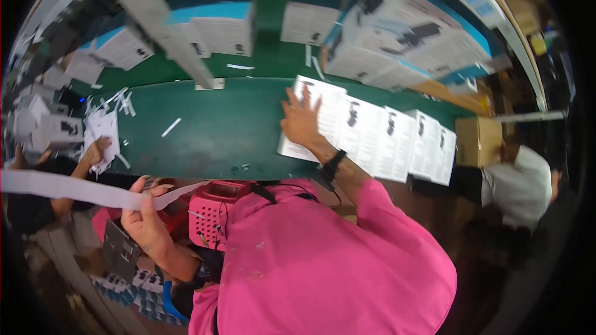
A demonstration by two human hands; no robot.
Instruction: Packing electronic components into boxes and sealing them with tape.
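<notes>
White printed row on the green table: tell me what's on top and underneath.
The right hand lies on the left end of the white printed row; whatever is underneath is covered.

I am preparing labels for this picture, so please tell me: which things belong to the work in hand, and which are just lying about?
Work in hand:
White strip, held by the left hand
Row of white printed pieces, spread right hand at its left end

Probably just lying about:
Loose white scrap on the green table
Pink perforated basket
</notes>
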